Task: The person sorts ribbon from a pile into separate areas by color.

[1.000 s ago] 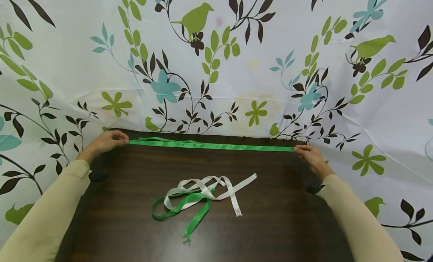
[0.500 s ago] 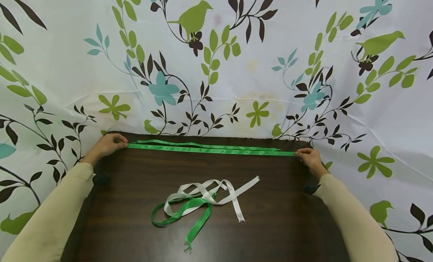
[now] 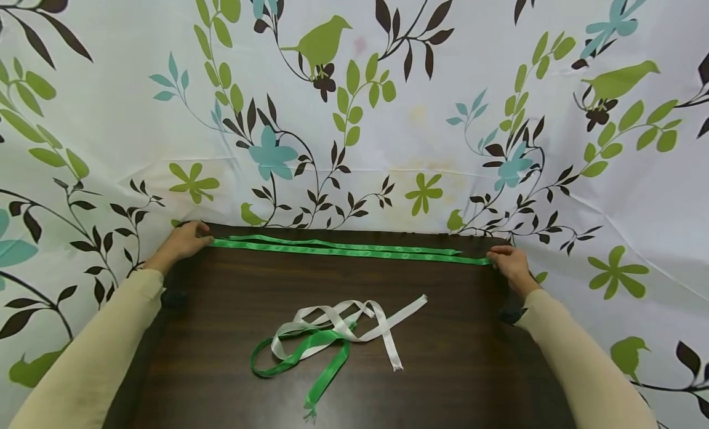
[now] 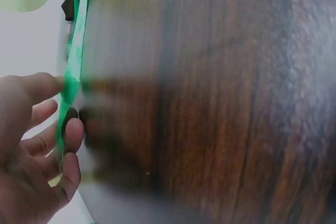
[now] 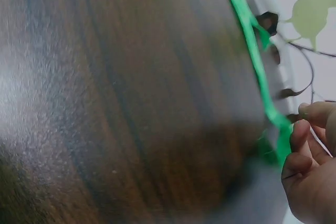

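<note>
Left hand (image 3: 186,240) and right hand (image 3: 509,266), spread wide, have drawn green ribbon (image 3: 354,253) nearer.

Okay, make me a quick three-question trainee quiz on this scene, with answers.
1. Which item crosses the white ribbon: A, a pencil; B, a loose green ribbon; C, scissors?
2. True or false: the straight green ribbon is nearer the far edge of the table than the white one.
3. Fill in: the left hand is at one end of the straight green ribbon, the ____ at the other.
Key: 1 B; 2 true; 3 right hand.
</note>
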Demonstrator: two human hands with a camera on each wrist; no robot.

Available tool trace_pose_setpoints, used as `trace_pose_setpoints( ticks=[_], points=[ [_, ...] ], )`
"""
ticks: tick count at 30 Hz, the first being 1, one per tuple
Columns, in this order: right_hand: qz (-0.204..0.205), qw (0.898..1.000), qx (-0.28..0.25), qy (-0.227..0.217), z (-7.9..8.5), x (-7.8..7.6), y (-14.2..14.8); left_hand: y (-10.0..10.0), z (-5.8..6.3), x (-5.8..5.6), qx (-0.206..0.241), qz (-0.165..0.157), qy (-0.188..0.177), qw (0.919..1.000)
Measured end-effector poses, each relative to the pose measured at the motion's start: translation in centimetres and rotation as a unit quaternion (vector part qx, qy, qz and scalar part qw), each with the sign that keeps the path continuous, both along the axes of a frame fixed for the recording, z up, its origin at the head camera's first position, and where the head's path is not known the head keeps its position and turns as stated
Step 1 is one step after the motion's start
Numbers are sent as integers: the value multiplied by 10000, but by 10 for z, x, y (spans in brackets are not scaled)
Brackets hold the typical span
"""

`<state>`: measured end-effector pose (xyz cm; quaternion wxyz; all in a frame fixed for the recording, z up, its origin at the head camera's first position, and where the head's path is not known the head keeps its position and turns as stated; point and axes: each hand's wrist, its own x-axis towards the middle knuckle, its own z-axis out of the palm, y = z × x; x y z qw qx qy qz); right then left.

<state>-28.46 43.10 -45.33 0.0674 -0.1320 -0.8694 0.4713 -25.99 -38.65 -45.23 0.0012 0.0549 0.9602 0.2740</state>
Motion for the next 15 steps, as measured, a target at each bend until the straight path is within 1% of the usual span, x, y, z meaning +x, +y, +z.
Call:
trace_pose_setpoints(
  ticks=[3,5,7,9,12,13,15],
  points=[
    [59,9995,-294,74,11,-2,-5,-3,6,6,-21,25,-87,10000],
    [101,9985,-523,127,21,-3,-11,-4,10,9,-33,49,-118,9999],
    [218,9955,-906,192,34,-2,-16,-5,15,10,-87,61,-72,9999],
    [425,9900,-1328,234,46,3,-24,-3,22,10,-165,68,-24,9998],
    [924,9754,-1986,262,63,12,-37,6,35,13,-375,25,9,9993],
    [1126,9701,-2133,259,68,16,-42,10,40,16,-435,2,-7,9991],
    [1484,9652,-2134,275,75,26,-54,20,50,21,-551,-12,-107,9984]
  ],
)
